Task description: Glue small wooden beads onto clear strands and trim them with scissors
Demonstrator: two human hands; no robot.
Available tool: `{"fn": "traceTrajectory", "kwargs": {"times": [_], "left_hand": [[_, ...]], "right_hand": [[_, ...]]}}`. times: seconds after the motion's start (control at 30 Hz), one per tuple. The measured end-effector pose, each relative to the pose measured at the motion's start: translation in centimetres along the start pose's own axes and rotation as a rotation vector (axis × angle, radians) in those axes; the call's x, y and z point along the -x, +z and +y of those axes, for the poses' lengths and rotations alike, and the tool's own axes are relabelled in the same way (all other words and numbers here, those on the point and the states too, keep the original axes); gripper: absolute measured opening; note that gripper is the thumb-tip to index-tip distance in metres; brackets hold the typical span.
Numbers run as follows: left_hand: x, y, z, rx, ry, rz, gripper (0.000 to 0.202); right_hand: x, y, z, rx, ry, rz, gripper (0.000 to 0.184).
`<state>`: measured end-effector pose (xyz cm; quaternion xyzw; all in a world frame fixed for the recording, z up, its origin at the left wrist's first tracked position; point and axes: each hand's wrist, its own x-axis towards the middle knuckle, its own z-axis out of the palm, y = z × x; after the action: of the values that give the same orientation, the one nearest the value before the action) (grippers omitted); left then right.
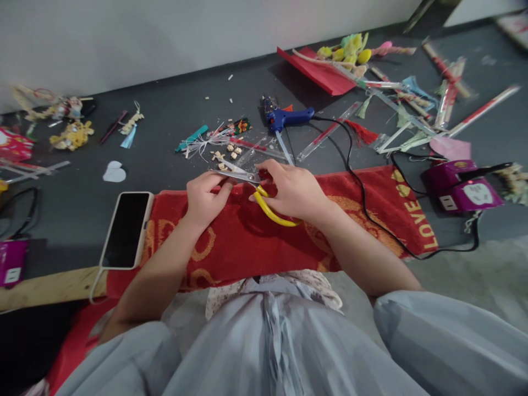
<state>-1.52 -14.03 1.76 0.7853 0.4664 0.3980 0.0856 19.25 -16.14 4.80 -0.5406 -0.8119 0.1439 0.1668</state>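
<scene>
My right hand (300, 190) grips a pair of scissors (275, 217) by their yellow handles, the metal blades pointing left. Beside the blades, the fingers of my left hand (206, 199) are pinched together; whatever they hold is too small to make out. Both hands are over the front part of a red towel (247, 242) with orange patterns. Just beyond the blades lie small cream-coloured cut pieces (234, 150) and a bundle of white strips (203, 144). A blue glue gun (291, 116) rests behind my right hand, its clear glue stick reaching toward the fingers.
At left lies a phone (127, 230) with a white cable, near a white heart-shaped piece (114, 171). A purple power socket (462, 187) with black cords stands at right. Red paper (315, 71), tassels (362, 133) and packaged sticks (449, 99) are scattered toward the wall.
</scene>
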Motion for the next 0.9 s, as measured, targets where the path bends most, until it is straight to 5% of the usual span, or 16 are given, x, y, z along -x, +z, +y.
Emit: {"fn": "traceTrajectory", "kwargs": {"times": [0.1, 0.3, 0.47, 0.7, 0.9], "left_hand": [[-0.2, 0.0, 0.1, -0.01, -0.034, 0.02, 0.014], [-0.1, -0.1, 0.4, 0.036, -0.089, 0.283, 0.021], [0.5, 0.7, 1.0, 0.166, -0.032, 0.086, 0.02], [2.0, 2.4, 1.6, 0.613, -0.154, -0.194, 0.09], [2.5, 2.9, 2.8, 0.762, -0.258, -0.266, 0.105]], "right_hand": [[-0.2, 0.1, 0.0, -0.013, 0.043, 0.018, 0.052], [-1.1, 0.3, 0.5, -0.2, 0.167, 0.138, 0.058], [-1.4, -0.1, -0.1, -0.403, 0.239, 0.177, 0.057], [-1.4, 1.6, -1.7, -0.787, 0.201, 0.132, 0.05], [-1.3, 2.3, -3.1, -0.882, 0.158, 0.095, 0.048]]}}
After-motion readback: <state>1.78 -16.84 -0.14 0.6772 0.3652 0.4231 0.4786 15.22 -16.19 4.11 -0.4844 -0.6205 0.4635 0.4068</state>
